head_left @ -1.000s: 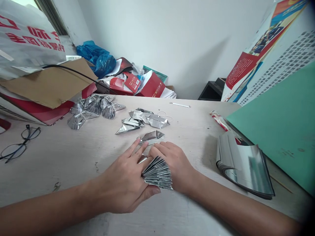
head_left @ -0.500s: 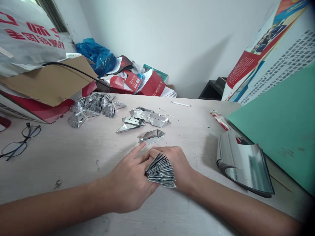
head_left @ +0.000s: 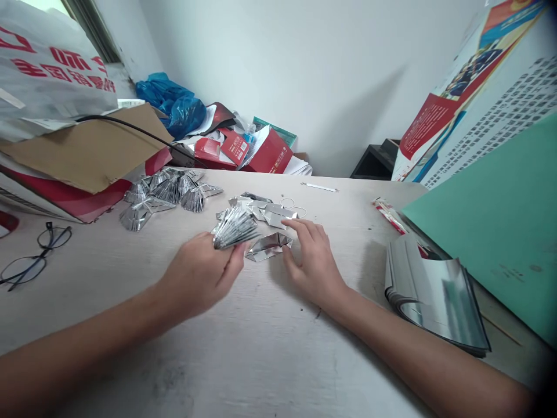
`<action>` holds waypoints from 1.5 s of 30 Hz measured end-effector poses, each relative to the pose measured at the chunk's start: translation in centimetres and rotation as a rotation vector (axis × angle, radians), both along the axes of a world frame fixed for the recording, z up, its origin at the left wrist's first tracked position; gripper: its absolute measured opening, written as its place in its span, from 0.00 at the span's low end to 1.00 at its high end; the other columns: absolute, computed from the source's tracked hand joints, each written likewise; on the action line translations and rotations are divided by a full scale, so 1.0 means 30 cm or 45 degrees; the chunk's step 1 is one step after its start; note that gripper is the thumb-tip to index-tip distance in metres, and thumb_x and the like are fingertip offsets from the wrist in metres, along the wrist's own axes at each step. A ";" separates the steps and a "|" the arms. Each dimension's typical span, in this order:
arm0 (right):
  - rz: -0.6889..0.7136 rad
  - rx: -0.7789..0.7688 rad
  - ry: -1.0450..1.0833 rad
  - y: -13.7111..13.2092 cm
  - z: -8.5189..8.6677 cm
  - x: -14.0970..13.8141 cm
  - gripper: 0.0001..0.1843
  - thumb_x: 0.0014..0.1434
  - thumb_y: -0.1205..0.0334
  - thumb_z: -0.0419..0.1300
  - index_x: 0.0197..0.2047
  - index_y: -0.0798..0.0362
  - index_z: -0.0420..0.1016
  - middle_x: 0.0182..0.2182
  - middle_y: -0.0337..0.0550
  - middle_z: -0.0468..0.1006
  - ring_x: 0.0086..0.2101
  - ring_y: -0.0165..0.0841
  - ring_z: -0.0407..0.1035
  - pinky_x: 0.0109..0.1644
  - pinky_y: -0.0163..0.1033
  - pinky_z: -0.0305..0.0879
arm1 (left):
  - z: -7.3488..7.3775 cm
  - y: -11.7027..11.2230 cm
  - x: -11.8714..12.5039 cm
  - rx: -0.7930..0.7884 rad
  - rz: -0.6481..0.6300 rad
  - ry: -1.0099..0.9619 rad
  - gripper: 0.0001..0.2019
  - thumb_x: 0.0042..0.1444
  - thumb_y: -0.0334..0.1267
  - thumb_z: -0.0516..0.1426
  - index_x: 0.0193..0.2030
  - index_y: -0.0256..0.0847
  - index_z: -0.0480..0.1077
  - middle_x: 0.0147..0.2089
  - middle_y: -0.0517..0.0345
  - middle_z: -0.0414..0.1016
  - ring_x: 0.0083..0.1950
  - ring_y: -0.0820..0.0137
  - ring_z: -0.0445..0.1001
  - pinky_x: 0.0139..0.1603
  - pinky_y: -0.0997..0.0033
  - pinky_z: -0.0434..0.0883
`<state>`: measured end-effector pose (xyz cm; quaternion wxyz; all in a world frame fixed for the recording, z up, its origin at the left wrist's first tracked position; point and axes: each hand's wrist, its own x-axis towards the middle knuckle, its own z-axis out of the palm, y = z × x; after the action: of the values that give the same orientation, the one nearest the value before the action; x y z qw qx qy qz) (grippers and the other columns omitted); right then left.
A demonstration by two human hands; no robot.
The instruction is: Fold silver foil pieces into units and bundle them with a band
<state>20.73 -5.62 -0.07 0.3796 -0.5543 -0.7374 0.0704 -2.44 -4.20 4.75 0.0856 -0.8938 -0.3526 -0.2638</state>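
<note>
White wall is taking up the far side. The pale, scuffed table is filling most of the view. A big green board is leaning at the right edge, and a flattened cardboard box is sitting on the far left with a blue bag and red boxes piling up behind it. A curled stack of silver sheets is lying near the board.

Mid-table, the left hand is pinching a fanned bundle of folded foil – thumb and fingers closing tight on its near end and lifting it just off the table. Its long axis is running near-left to far-right, with the spread end pointing far and right at the loose folded pieces.

The right hand is sitting just right of it, fingers loosely spread and gripping nothing – just fingertips touching the right end of a single folded piece that's lying flat, long axis left to right. Glasses are resting at the left edge.
</note>
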 end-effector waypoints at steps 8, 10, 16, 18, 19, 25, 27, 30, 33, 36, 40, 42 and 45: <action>-0.043 -0.425 0.246 0.048 0.005 0.022 0.08 0.64 0.61 0.57 0.39 0.52 0.78 0.39 0.42 0.79 0.43 0.32 0.67 0.50 0.40 0.60 | -0.028 0.081 -0.031 -0.695 0.318 0.034 0.23 0.63 0.58 0.57 0.55 0.49 0.81 0.25 0.61 0.76 0.27 0.69 0.68 0.32 0.69 0.62; 0.047 -0.499 0.354 0.043 0.017 0.020 0.09 0.66 0.59 0.56 0.38 0.53 0.74 0.35 0.40 0.78 0.37 0.28 0.66 0.44 0.36 0.59 | -0.020 0.087 -0.035 -0.840 0.302 -0.021 0.24 0.61 0.59 0.57 0.56 0.50 0.80 0.30 0.61 0.80 0.27 0.70 0.69 0.31 0.69 0.63; 0.324 -0.673 0.835 0.041 0.017 0.013 0.13 0.64 0.51 0.60 0.39 0.54 0.72 0.32 0.37 0.71 0.33 0.23 0.64 0.39 0.31 0.61 | -0.002 0.100 -0.037 -1.270 0.169 -0.347 0.17 0.59 0.53 0.62 0.46 0.45 0.84 0.35 0.58 0.81 0.36 0.69 0.73 0.33 0.73 0.66; 0.403 -0.758 1.032 0.040 0.014 0.011 0.14 0.61 0.50 0.63 0.39 0.54 0.73 0.34 0.38 0.72 0.34 0.23 0.66 0.40 0.31 0.64 | 0.001 0.096 -0.035 -1.415 0.193 -0.478 0.17 0.58 0.53 0.64 0.43 0.43 0.83 0.28 0.59 0.77 0.30 0.71 0.69 0.29 0.74 0.63; 0.415 -0.795 1.112 0.039 0.013 0.010 0.14 0.60 0.51 0.65 0.40 0.54 0.74 0.35 0.38 0.73 0.34 0.23 0.66 0.39 0.31 0.64 | 0.002 0.094 -0.034 -1.488 0.218 -0.548 0.16 0.57 0.53 0.64 0.41 0.42 0.83 0.26 0.59 0.75 0.28 0.73 0.67 0.27 0.75 0.61; 0.456 -0.619 1.333 0.022 0.016 0.003 0.14 0.56 0.58 0.69 0.44 0.49 0.73 0.48 0.39 0.77 0.32 0.20 0.68 0.38 0.30 0.67 | -0.007 0.093 -0.030 -1.886 0.168 -0.882 0.15 0.55 0.49 0.68 0.30 0.38 0.78 0.23 0.61 0.68 0.26 0.78 0.60 0.26 0.77 0.54; 0.491 -0.562 1.285 0.014 0.022 0.005 0.10 0.56 0.59 0.69 0.39 0.52 0.75 0.46 0.40 0.77 0.37 0.22 0.70 0.40 0.30 0.68 | -0.008 0.096 -0.031 -1.986 0.169 -0.948 0.14 0.54 0.47 0.68 0.30 0.37 0.77 0.23 0.61 0.67 0.26 0.78 0.61 0.25 0.77 0.54; 0.553 -0.529 1.161 0.004 0.031 0.012 0.08 0.57 0.59 0.68 0.40 0.53 0.80 0.43 0.42 0.78 0.43 0.25 0.71 0.46 0.31 0.68 | -0.003 0.096 -0.035 -2.145 0.198 -1.046 0.12 0.53 0.43 0.69 0.31 0.37 0.75 0.25 0.61 0.66 0.25 0.78 0.63 0.25 0.78 0.57; 0.567 -0.453 1.027 -0.003 0.037 0.014 0.09 0.59 0.58 0.67 0.41 0.52 0.82 0.41 0.43 0.80 0.42 0.26 0.73 0.48 0.33 0.68 | 0.005 0.092 -0.034 -2.293 0.201 -1.169 0.12 0.51 0.38 0.69 0.29 0.37 0.71 0.27 0.61 0.65 0.25 0.78 0.64 0.25 0.77 0.61; 0.451 -0.367 0.922 -0.008 0.039 0.006 0.10 0.61 0.56 0.65 0.39 0.52 0.83 0.38 0.43 0.82 0.40 0.26 0.76 0.47 0.33 0.70 | 0.011 0.085 -0.029 -2.364 0.195 -1.234 0.12 0.52 0.38 0.68 0.28 0.37 0.70 0.28 0.61 0.65 0.25 0.78 0.62 0.25 0.77 0.63; 0.277 -0.409 1.030 -0.004 0.031 -0.006 0.12 0.61 0.53 0.65 0.43 0.51 0.82 0.34 0.41 0.83 0.33 0.25 0.77 0.39 0.31 0.73 | 0.007 0.072 -0.027 -2.271 0.114 -1.199 0.13 0.56 0.45 0.68 0.35 0.37 0.76 0.31 0.59 0.68 0.27 0.77 0.66 0.28 0.77 0.63; 0.252 -0.423 1.123 0.003 0.026 -0.008 0.14 0.60 0.53 0.66 0.46 0.50 0.80 0.34 0.40 0.82 0.31 0.24 0.78 0.38 0.30 0.74 | 0.003 0.068 -0.029 -2.175 0.100 -1.169 0.15 0.56 0.48 0.68 0.40 0.38 0.78 0.33 0.58 0.69 0.29 0.77 0.67 0.29 0.77 0.62; 0.250 -0.435 1.173 0.013 0.020 -0.006 0.14 0.60 0.54 0.66 0.46 0.51 0.79 0.31 0.38 0.80 0.30 0.24 0.77 0.36 0.29 0.73 | -0.001 0.063 -0.027 -2.117 0.146 -1.177 0.16 0.53 0.46 0.70 0.45 0.40 0.81 0.34 0.58 0.70 0.30 0.76 0.67 0.29 0.76 0.62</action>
<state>20.55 -5.23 0.53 0.5611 -0.4479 -0.5197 0.4631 -3.26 -2.30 4.73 -0.7124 -0.4570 -0.4696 -0.2512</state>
